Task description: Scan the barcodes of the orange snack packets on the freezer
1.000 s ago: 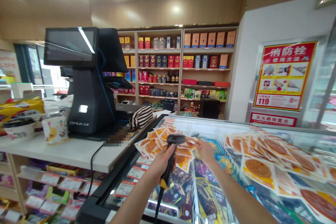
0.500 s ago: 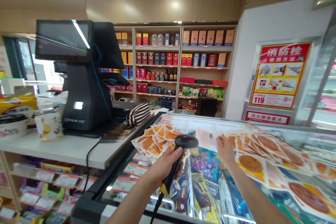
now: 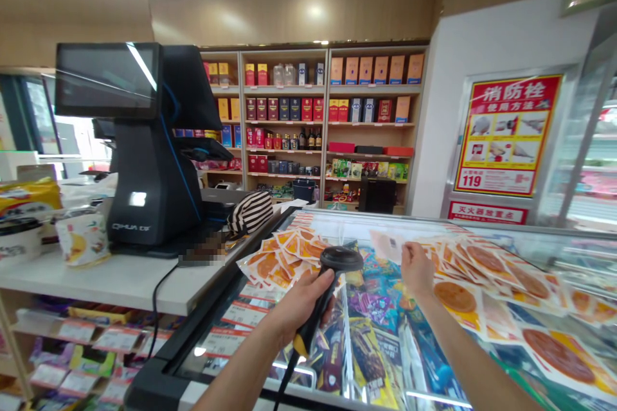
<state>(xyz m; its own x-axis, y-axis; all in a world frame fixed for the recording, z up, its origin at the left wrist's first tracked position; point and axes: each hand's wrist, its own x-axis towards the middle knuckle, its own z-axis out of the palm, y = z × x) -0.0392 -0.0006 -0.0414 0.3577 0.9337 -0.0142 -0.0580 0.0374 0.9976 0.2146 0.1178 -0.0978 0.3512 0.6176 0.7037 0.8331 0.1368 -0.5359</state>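
On my feed the left hand (image 3: 303, 303) has its fingers wrapped around a black plastic handheld scanner (image 3: 341, 258) with a round, hooded head, a yellow-orange patch low on its handle and a dark cable running down from it. The right hand (image 3: 418, 268) is nearly closed, its fingertips pinching one edge of a flat, whitish, square plastic packet (image 3: 384, 246), held up just beyond the scanner head; I see a small dark printed patch on it, too small to read.

To my left of the scanner, a heap of white-edged packets with orange print (image 3: 279, 260) lies on a glass-topped chest freezer (image 3: 332, 218); to the right, a larger spread of packets showing orange-brown discs (image 3: 482, 263) overlaps in layers. Under the glass I make out colourful wrapped packages (image 3: 373, 340) and red-and-white price labels (image 3: 245, 316), their text blurred.

Farther left, a black two-screen register (image 3: 147, 173) marked "QIHUA" stands on a white tabletop (image 3: 144, 286). Beyond, the red-and-yellow wall poster (image 3: 508, 135) reads "消防栓 使用方法" and "119"; the red sign below it (image 3: 488, 212) reads "灭火器放置点".
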